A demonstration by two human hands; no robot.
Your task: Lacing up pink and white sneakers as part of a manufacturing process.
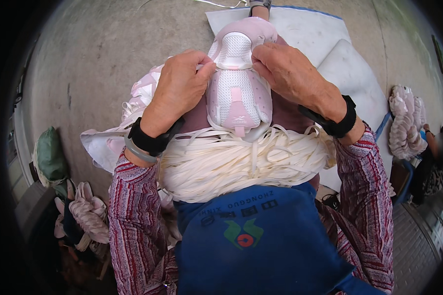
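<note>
A pink and white shoe upper (237,98) lies over my thighs, its white mesh tongue facing up. My left hand (184,81) is closed in a pinch at the upper's left edge. Opposite it, my right hand (285,69) pinches at the right edge. Between the two hands a thin white shoelace (226,67) crosses the tongue; my fingers hide its ends. A thick bundle of cream shoelaces (246,157) rests across my lap, just below the upper.
More pink and white shoe uppers (145,91) are piled beside my left arm. White sheeting (354,73) covers the floor ahead on the right. Bundled uppers (406,120) stand at far right, near another person (433,152). Further bundles (89,211) and a green sack (51,152) are at left.
</note>
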